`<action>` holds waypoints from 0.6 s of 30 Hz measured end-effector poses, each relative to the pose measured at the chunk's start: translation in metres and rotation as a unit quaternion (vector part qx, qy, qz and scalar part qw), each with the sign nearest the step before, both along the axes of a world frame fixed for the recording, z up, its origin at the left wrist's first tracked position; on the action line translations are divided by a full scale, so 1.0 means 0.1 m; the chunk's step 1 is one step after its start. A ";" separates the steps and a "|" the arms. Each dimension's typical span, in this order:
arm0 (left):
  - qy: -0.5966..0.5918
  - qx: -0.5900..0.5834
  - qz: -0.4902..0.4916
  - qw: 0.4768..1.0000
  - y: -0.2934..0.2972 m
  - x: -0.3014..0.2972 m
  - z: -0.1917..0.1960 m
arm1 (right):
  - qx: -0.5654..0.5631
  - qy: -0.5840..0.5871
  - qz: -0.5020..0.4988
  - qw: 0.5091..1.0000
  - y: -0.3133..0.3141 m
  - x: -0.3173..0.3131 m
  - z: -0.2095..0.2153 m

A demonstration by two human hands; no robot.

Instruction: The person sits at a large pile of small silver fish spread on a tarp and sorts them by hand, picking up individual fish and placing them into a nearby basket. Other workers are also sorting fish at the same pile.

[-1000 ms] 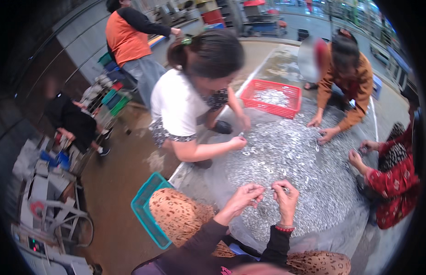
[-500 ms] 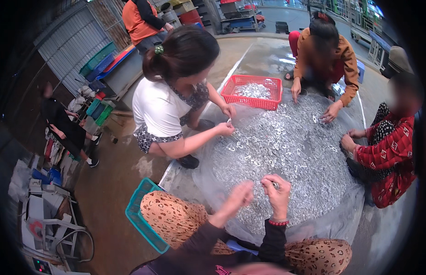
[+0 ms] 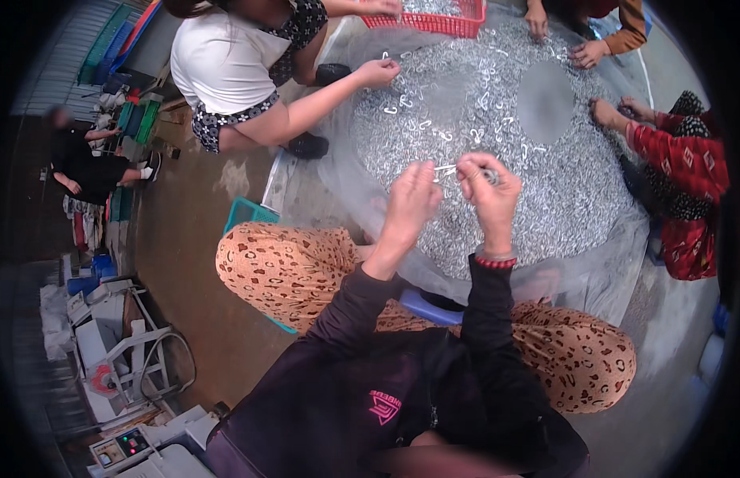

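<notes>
My left hand [image 3: 411, 205] is closed in a pinch above a broad heap of small silver metal pieces [image 3: 545, 203], many of them hook-shaped. A thin pale metal piece [image 3: 445, 168] spans the gap between its fingertips and those of my right hand [image 3: 494, 199]. My right hand, with a red beaded bracelet at the wrist, is also pinched. Its curled fingers have something grey and metallic in them, too small to make out. The heap lies on a clear plastic sheet [image 3: 605, 275] spread on the floor, in front of my knees.
A red basket [image 3: 465, 24] holding similar pieces stands at the heap's far edge. Co-workers crouch at the left, far and right sides, their hands at the heap. A teal basket [image 3: 250, 213] sits by my left knee. Grey machinery [image 3: 107, 350] stands farther left.
The view has tipped downward, so the heap sits higher in the picture. A thin piece now shows between my fingertips. The left co-worker's hands have separated, one moving to the red basket.
</notes>
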State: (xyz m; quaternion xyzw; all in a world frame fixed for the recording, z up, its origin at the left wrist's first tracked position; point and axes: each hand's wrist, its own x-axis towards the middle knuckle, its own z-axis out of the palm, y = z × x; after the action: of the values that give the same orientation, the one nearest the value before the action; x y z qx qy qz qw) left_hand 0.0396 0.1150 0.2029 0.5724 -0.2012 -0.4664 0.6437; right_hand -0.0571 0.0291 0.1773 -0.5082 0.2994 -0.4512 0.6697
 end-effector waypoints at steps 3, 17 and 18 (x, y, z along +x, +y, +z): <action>0.015 -0.004 0.001 1.000 -0.03 0.04 -0.07 | 0.027 0.003 -0.005 1.000 -0.04 0.02 -0.09; -0.081 0.039 0.022 0.996 -0.03 0.14 -0.11 | 0.047 0.009 0.039 0.998 -0.10 0.03 -0.22; -0.101 0.002 0.028 0.995 -0.02 0.16 -0.13 | 0.019 0.017 0.053 0.998 -0.11 0.04 -0.21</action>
State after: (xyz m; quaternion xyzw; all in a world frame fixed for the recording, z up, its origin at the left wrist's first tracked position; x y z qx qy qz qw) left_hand 0.0557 0.1129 0.1895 0.6229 -0.2484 -0.3886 0.6319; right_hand -0.0528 0.0184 0.1564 -0.5182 0.2920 -0.4002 0.6972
